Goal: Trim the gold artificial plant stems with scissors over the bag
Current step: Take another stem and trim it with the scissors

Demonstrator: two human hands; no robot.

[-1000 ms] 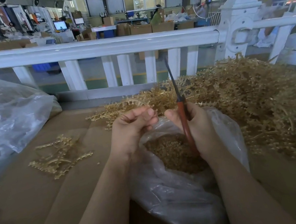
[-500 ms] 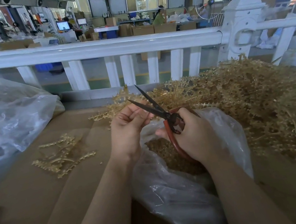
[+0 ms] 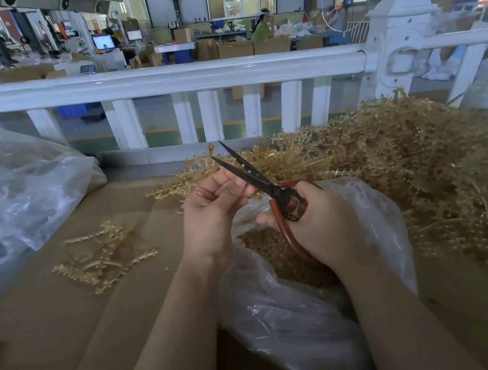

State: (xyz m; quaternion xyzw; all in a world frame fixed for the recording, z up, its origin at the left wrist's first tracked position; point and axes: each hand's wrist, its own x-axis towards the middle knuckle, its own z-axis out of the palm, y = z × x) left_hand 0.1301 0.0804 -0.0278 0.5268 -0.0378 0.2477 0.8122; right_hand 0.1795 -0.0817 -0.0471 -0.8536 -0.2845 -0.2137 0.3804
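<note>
- The left hand point(image 3: 208, 212) is raised over the far left rim of the bag point(image 3: 290, 321), back toward the camera; its forearm runs in from the near left edge; thumb and fingers are curled together, pinching a thin gold stem point(image 3: 230, 187) whose tip reaches between the blades
- The right hand point(image 3: 322, 223) sits just right of it, above the bag's mouth, wrist bent toward the left; its fingers are curled through and around the red handles of the scissors point(image 3: 265, 187), thumb side up
- The scissors point far and left; the dark blades are parted in a narrow V, with the stem lying in the gap near the left fingertips
- The bag is clear plastic, open, between the two forearms at the near centre; gold trimmings point(image 3: 279, 256) lie inside it
- A large heap of gold stems point(image 3: 409, 165) fills the right side of the cardboard point(image 3: 51, 327), touching the bag's far and right side
- A small cluster of cut stems point(image 3: 104, 258) lies on the cardboard left of the left hand, apart from it
- A second clear bag point(image 3: 8, 196) is at the far left; a white railing point(image 3: 156, 80) runs across behind
</note>
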